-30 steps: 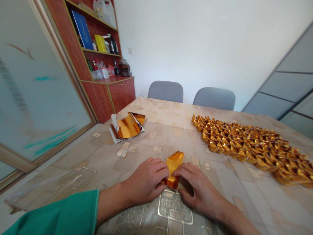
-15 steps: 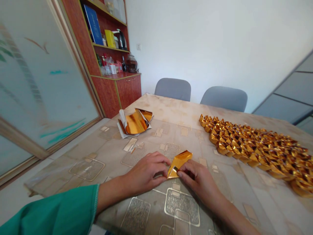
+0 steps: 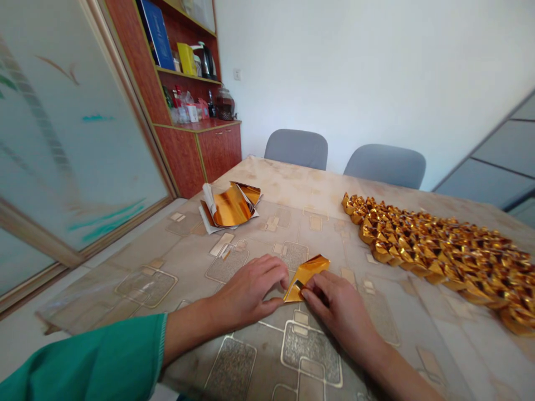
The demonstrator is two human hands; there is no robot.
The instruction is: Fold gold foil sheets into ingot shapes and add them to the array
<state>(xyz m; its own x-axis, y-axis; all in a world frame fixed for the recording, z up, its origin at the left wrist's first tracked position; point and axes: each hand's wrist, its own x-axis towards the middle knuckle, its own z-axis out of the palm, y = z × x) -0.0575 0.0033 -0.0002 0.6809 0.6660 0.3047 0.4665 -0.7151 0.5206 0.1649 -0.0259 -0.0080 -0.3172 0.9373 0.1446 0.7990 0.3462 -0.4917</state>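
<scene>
A folded piece of gold foil (image 3: 305, 278) lies on the table between my hands, slanting up to the right. My right hand (image 3: 338, 312) pinches its lower corner between thumb and fingers. My left hand (image 3: 248, 292) lies just left of it, fingertips against its left edge. A stack of white-backed gold foil sheets (image 3: 229, 206) sits further up the table, left of my hands. To the right spreads a large tight layout of folded gold foil ingots (image 3: 438, 262), out of reach of my fingers.
The table has a beige patterned cover (image 3: 267, 184), and its left edge runs near a frosted glass door (image 3: 71, 139). Behind the table stand two grey chairs (image 3: 296, 149) and a red wooden cabinet (image 3: 196, 150) with bottles and jars.
The foil has turned from nearly upright between my hands to a slant towards the upper right. My hands have shifted slightly apart, and the view has swung a little.
</scene>
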